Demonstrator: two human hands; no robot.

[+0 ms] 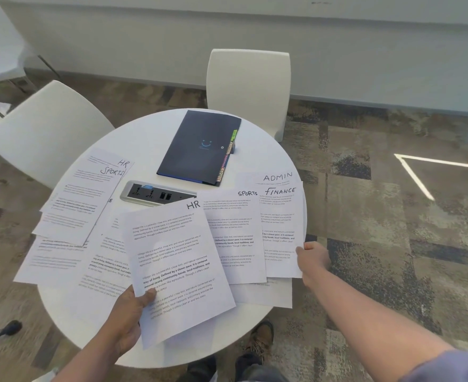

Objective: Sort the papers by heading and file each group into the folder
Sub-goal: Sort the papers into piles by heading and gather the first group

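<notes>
My left hand (129, 318) grips the lower left edge of a sheet headed HR (177, 266), held above the round white table (150, 133). Out at the table's right edge, my right hand (311, 260) pinches the side of a sheet headed FINANCE (279, 230). An ADMIN sheet (277, 177) lies under the FINANCE sheet and a SPORTS sheet (233, 232) sits beside it. More sheets headed SPORTS (89, 194) and HR (124, 162) overlap on the left. The dark closed folder (199, 147) with coloured tabs rests at the table's far side.
A grey power socket panel (155, 193) is set into the table's middle. Two white chairs stand behind the table, one at the left (45, 130), one at the back (249, 86). My shoes (260, 340) show below the table's near edge, on patterned carpet.
</notes>
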